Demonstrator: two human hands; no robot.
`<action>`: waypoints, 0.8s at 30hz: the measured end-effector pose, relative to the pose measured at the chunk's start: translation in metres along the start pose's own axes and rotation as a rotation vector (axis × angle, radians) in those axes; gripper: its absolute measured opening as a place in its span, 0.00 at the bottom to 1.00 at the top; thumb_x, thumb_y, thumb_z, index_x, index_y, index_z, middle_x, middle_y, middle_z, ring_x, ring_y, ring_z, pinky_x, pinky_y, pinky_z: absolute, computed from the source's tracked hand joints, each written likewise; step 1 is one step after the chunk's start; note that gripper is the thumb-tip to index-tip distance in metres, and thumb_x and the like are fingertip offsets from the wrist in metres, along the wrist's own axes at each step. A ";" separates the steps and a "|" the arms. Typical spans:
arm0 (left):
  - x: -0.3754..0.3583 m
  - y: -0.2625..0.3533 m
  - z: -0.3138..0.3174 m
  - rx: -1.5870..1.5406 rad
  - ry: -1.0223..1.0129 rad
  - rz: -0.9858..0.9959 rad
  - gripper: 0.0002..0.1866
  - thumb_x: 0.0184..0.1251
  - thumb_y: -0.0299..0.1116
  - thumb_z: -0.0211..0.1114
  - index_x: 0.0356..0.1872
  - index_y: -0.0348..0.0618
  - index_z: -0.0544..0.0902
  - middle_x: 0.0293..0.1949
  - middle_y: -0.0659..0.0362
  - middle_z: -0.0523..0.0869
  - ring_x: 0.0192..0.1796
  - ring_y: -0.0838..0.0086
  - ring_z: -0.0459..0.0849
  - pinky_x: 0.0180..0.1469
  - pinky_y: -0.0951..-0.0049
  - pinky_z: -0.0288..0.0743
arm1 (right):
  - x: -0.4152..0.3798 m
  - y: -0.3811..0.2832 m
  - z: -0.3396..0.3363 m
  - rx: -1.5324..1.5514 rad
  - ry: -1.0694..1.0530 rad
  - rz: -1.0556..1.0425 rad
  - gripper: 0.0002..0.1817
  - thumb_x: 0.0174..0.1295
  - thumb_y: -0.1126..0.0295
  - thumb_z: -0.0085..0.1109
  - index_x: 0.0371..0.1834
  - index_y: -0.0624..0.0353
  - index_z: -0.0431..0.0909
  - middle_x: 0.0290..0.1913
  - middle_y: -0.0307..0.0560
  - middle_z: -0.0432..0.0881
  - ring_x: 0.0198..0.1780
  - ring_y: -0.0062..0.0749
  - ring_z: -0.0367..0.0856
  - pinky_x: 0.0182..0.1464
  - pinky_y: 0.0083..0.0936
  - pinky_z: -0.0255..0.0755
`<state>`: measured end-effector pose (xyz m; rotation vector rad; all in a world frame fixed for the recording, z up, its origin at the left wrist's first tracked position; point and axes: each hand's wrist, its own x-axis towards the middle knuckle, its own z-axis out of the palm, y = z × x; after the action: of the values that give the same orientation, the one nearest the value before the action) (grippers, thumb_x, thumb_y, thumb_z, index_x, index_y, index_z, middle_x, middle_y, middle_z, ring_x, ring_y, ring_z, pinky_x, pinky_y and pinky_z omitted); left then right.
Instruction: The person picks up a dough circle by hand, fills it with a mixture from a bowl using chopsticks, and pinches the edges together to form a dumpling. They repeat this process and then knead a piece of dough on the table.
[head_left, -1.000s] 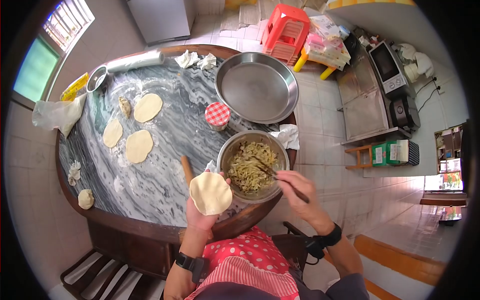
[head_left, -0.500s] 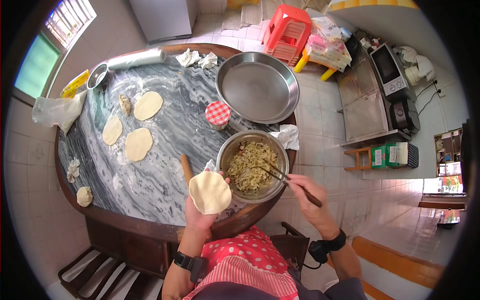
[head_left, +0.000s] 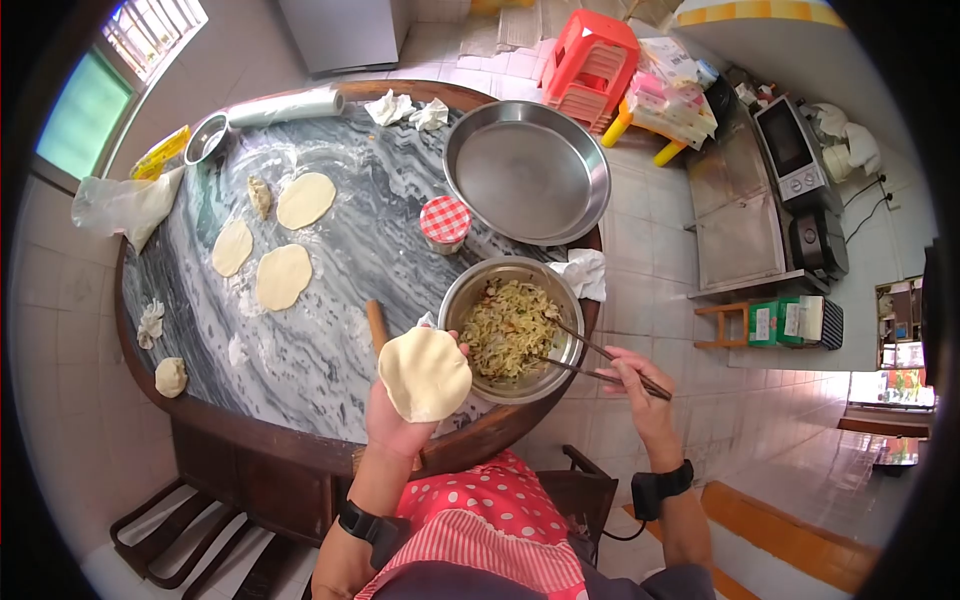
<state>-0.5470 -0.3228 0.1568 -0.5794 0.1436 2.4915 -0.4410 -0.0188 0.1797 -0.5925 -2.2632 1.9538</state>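
Note:
My left hand (head_left: pixel 398 425) is palm up under a round flat dough wrapper (head_left: pixel 425 374), holding it just left of the metal bowl. In my right hand (head_left: pixel 640 385) is a pair of chopsticks (head_left: pixel 597 362); their tips are spread apart in the shredded filling (head_left: pixel 508 328) on the right side of the bowl (head_left: pixel 568 352). A wooden rolling pin (head_left: pixel 376 323) lies partly hidden behind the wrapper. Three flat dough rounds, one of them here (head_left: pixel 284 277), lie on the floured marble table (head_left: pixel 330 370), with a small filled dough piece (head_left: pixel 259 197) beside them.
A wide empty metal pan (head_left: pixel 527 172) stands behind the bowl, near a jar with a checked lid (head_left: pixel 445 222). Crumpled tissues (head_left: pixel 583 274), a dough lump (head_left: pixel 171 377), a plastic roll (head_left: pixel 286 107), a small metal bowl (head_left: pixel 207 140) and a plastic bag (head_left: pixel 128 207) are along the edges.
The chopsticks have opened, and their tips have moved right within the filling. My right hand has shifted slightly right. The view has shifted a little; the wrapper is still on my left hand.

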 end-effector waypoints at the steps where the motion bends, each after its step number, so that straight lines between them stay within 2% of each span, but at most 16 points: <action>1: 0.000 -0.001 0.002 0.038 -0.001 -0.008 0.25 0.79 0.42 0.41 0.68 0.38 0.67 0.66 0.44 0.73 0.68 0.48 0.70 0.71 0.50 0.66 | 0.003 0.005 0.000 0.043 0.049 0.040 0.15 0.74 0.66 0.53 0.48 0.70 0.80 0.51 0.55 0.83 0.46 0.38 0.87 0.40 0.25 0.85; 8: 0.006 -0.004 0.005 0.090 0.026 -0.020 0.25 0.79 0.43 0.42 0.67 0.37 0.68 0.65 0.46 0.74 0.68 0.50 0.71 0.71 0.50 0.66 | 0.021 0.031 0.010 0.290 0.187 0.103 0.17 0.73 0.62 0.56 0.46 0.70 0.80 0.46 0.55 0.85 0.43 0.37 0.87 0.43 0.30 0.85; 10: 0.008 -0.003 0.005 0.094 0.012 -0.027 0.24 0.79 0.43 0.42 0.66 0.37 0.69 0.63 0.47 0.76 0.65 0.50 0.74 0.68 0.51 0.69 | 0.026 0.037 0.015 0.326 0.191 0.103 0.18 0.72 0.61 0.56 0.46 0.70 0.80 0.44 0.55 0.85 0.42 0.36 0.87 0.42 0.29 0.85; 14: 0.009 0.001 -0.003 0.066 -0.032 -0.034 0.24 0.78 0.42 0.43 0.65 0.36 0.70 0.62 0.44 0.76 0.65 0.47 0.74 0.68 0.48 0.69 | 0.034 0.046 0.023 0.400 0.173 0.130 0.18 0.72 0.60 0.56 0.43 0.68 0.80 0.42 0.53 0.86 0.40 0.33 0.87 0.41 0.28 0.84; 17: 0.007 0.000 0.002 0.061 -0.037 -0.021 0.24 0.78 0.43 0.43 0.64 0.37 0.71 0.62 0.45 0.77 0.64 0.47 0.74 0.67 0.48 0.70 | 0.037 0.049 0.025 0.462 0.167 0.161 0.18 0.72 0.59 0.56 0.43 0.67 0.80 0.41 0.52 0.86 0.40 0.32 0.87 0.40 0.28 0.84; 19: 0.005 0.000 0.009 0.113 0.061 0.016 0.23 0.79 0.43 0.43 0.63 0.38 0.72 0.59 0.46 0.78 0.61 0.50 0.77 0.63 0.50 0.75 | 0.035 0.050 0.026 0.471 0.173 0.156 0.17 0.72 0.60 0.56 0.43 0.67 0.80 0.41 0.52 0.86 0.40 0.33 0.87 0.39 0.28 0.84; 24: 0.002 0.003 0.011 0.077 0.081 0.030 0.24 0.79 0.44 0.43 0.63 0.37 0.71 0.58 0.45 0.79 0.61 0.50 0.78 0.63 0.49 0.74 | 0.027 0.029 0.023 0.442 0.192 0.091 0.16 0.73 0.61 0.55 0.44 0.67 0.80 0.43 0.54 0.86 0.41 0.34 0.87 0.38 0.28 0.84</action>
<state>-0.5546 -0.3213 0.1659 -0.6504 0.2803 2.4796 -0.4669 -0.0276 0.1424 -0.7924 -1.6460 2.2289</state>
